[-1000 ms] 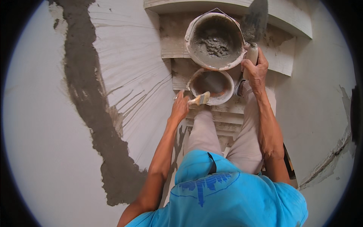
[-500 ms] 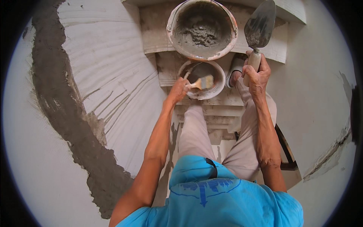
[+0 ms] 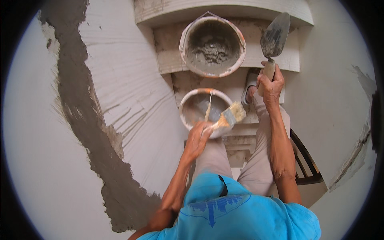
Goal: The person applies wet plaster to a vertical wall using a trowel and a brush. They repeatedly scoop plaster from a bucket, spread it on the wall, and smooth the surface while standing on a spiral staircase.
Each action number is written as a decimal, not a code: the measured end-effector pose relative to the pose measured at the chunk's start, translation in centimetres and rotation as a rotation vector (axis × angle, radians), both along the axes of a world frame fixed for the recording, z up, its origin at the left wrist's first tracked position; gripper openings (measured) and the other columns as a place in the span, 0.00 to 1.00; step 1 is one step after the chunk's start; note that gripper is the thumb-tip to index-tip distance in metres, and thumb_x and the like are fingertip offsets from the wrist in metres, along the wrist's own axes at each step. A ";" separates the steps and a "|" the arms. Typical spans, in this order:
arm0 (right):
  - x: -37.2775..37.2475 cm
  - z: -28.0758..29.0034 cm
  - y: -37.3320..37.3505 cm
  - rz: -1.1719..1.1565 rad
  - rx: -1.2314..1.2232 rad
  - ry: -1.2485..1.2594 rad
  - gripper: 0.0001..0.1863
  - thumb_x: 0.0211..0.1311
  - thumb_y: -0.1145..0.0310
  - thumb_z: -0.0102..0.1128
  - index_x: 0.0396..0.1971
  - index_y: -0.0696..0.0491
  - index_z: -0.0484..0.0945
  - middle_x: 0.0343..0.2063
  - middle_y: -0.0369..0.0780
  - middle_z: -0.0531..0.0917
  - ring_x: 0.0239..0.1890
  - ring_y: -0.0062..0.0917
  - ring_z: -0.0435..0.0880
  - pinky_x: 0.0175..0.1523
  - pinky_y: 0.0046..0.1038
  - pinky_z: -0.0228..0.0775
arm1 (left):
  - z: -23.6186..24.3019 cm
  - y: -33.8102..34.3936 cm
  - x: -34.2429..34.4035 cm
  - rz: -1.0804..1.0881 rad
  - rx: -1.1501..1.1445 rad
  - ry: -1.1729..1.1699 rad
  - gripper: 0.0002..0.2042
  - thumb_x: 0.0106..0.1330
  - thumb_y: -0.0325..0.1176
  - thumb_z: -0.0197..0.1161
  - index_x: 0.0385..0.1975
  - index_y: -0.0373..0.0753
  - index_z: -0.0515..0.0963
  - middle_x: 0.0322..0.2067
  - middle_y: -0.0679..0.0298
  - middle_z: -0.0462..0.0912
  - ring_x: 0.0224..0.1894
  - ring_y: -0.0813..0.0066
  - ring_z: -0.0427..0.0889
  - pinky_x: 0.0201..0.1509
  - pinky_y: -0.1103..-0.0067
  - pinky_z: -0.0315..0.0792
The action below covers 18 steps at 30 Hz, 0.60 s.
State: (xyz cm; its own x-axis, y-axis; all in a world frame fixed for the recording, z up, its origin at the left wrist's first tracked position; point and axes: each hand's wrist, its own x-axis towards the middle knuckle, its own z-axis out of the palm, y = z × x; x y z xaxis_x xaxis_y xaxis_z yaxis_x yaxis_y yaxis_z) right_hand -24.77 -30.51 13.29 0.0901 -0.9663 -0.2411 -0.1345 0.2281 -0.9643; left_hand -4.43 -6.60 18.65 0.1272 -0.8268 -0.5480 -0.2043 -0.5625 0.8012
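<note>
My left hand (image 3: 199,139) is closed around the handle of a paintbrush (image 3: 229,117), whose pale bristles point up and to the right. The same hand is at the wire handle (image 3: 208,107) of a smaller bucket (image 3: 182,112), apparently hooking it; the exact grip is hidden. Greyish liquid shows inside this bucket, which hangs in front of my left leg. My right hand (image 3: 272,86) grips the wooden handle of a pointed trowel (image 3: 276,36), its mortar-smeared blade upward. Beyond the smaller bucket stands a larger bucket (image 3: 184,46) with wet grey mortar (image 3: 212,52) in it.
Curved stairs (image 3: 272,60) carry the larger bucket and my right foot. A broad band of wet mortar (image 3: 86,116) runs down the white wall on the left. A crack (image 3: 352,160) marks the right wall, and dark railing bars (image 3: 306,160) stand at lower right.
My left hand has moved nearer to me and slightly right, with the brush and the smaller bucket coming along. The view has shifted a little; my right hand still holds the trowel upright.
</note>
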 end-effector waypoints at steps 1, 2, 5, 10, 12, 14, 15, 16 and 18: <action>-0.2 -0.1 0.0 -0.013 0.000 -0.010 0.22 0.49 0.72 0.64 0.47 0.60 0.80 0.25 0.34 0.79 0.25 0.17 0.77 0.32 0.22 0.70 | 2.6 -0.4 0.4 0.025 0.031 0.004 0.12 0.75 0.35 0.55 0.43 0.32 0.79 0.32 0.58 0.77 0.35 0.70 0.76 0.43 0.73 0.71; -0.4 0.1 -0.1 -0.033 -0.017 0.008 0.21 0.48 0.72 0.64 0.46 0.59 0.80 0.24 0.35 0.79 0.24 0.17 0.77 0.31 0.21 0.70 | 5.2 -0.9 0.8 0.049 0.062 0.011 0.11 0.76 0.35 0.55 0.42 0.32 0.79 0.31 0.60 0.76 0.33 0.73 0.75 0.41 0.74 0.71; -1.2 -0.1 -0.5 -0.048 -0.046 0.007 0.21 0.48 0.72 0.64 0.46 0.59 0.80 0.23 0.34 0.79 0.23 0.17 0.77 0.30 0.21 0.69 | 11.4 -1.6 1.9 0.145 0.087 0.092 0.12 0.77 0.35 0.55 0.40 0.31 0.78 0.29 0.64 0.76 0.30 0.79 0.73 0.37 0.78 0.68; -1.4 0.7 -1.2 -0.083 -0.062 -0.067 0.21 0.49 0.72 0.64 0.46 0.59 0.79 0.22 0.33 0.79 0.22 0.16 0.76 0.29 0.21 0.70 | 19.1 -4.1 2.4 0.373 0.026 0.197 0.13 0.78 0.37 0.54 0.41 0.31 0.78 0.33 0.63 0.80 0.29 0.82 0.71 0.34 0.82 0.66; -1.3 1.6 -1.3 -0.111 -0.066 -0.077 0.20 0.49 0.72 0.64 0.46 0.59 0.80 0.22 0.33 0.79 0.21 0.16 0.76 0.28 0.21 0.69 | 21.1 -5.9 2.8 0.347 -0.035 0.159 0.14 0.79 0.39 0.53 0.42 0.32 0.77 0.35 0.62 0.81 0.28 0.83 0.71 0.33 0.83 0.67; -1.3 1.9 -1.4 -0.151 -0.103 -0.118 0.20 0.49 0.73 0.63 0.46 0.58 0.80 0.22 0.33 0.78 0.20 0.15 0.76 0.27 0.21 0.69 | 22.5 -8.4 3.6 0.318 -0.092 0.137 0.16 0.79 0.41 0.53 0.44 0.31 0.77 0.36 0.61 0.82 0.28 0.83 0.71 0.32 0.83 0.66; -1.2 2.4 -1.7 -0.147 -0.101 -0.125 0.21 0.50 0.72 0.63 0.47 0.58 0.79 0.23 0.33 0.79 0.21 0.15 0.76 0.27 0.21 0.70 | 23.3 -9.7 3.8 0.321 -0.128 0.115 0.16 0.79 0.42 0.53 0.44 0.31 0.77 0.36 0.61 0.82 0.27 0.83 0.71 0.31 0.83 0.66; -1.0 3.0 -2.0 -0.151 -0.101 -0.127 0.22 0.51 0.71 0.63 0.49 0.59 0.79 0.24 0.33 0.79 0.21 0.15 0.76 0.28 0.21 0.71 | 23.9 -11.2 4.0 0.317 -0.163 0.098 0.17 0.79 0.42 0.53 0.44 0.31 0.77 0.36 0.60 0.82 0.27 0.83 0.71 0.31 0.83 0.66; -1.0 3.6 -3.0 -0.148 -0.110 -0.163 0.22 0.52 0.71 0.62 0.50 0.59 0.78 0.26 0.34 0.79 0.22 0.15 0.76 0.29 0.21 0.71 | 24.8 -14.4 4.5 0.302 -0.250 0.086 0.17 0.79 0.42 0.53 0.44 0.31 0.76 0.36 0.60 0.82 0.27 0.83 0.71 0.31 0.83 0.65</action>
